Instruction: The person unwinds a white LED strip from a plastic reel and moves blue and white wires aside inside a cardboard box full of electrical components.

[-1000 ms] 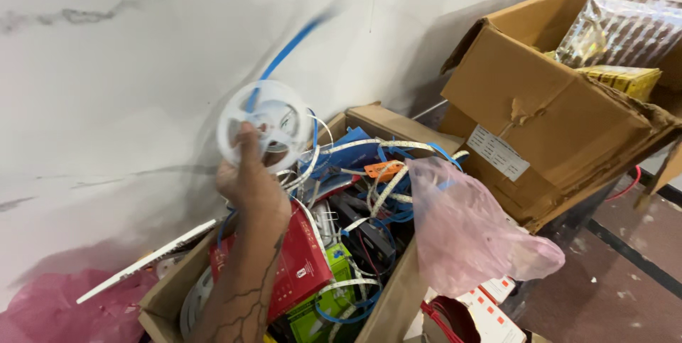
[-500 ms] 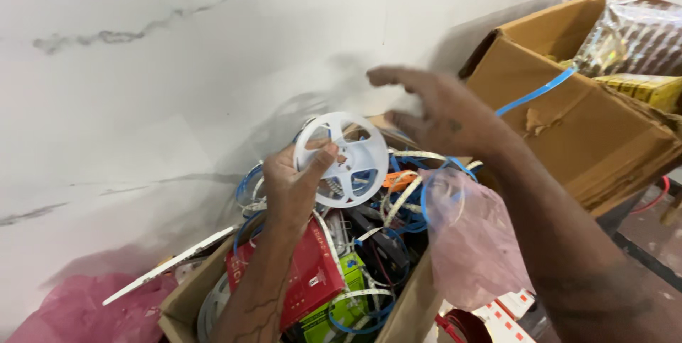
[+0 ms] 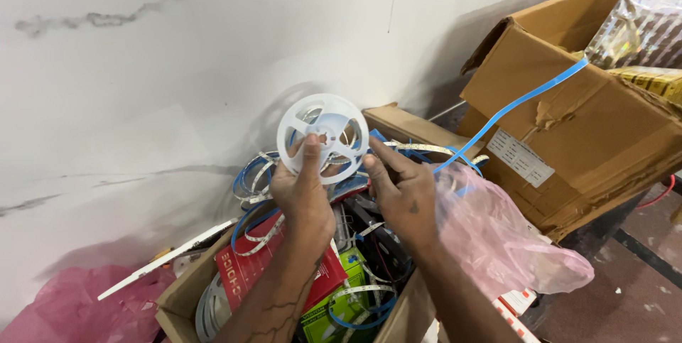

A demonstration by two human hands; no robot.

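Gripping the white reel (image 3: 323,137), left hand (image 3: 304,190) closed; right hand (image 3: 405,197) pinches its rim.

**What the frame left unseen**

The left hand (image 3: 302,190) covered the lower rim of the white reel (image 3: 323,137). The blue strip (image 3: 511,109) ran behind the right hand (image 3: 405,197), its near end hidden. Both forearms were cut off by the bottom edge. The small cardboard box (image 3: 186,293) lost its front there, and the large carton (image 3: 590,137) ran past the right edge. The tangle inside was too cluttered to sort out.
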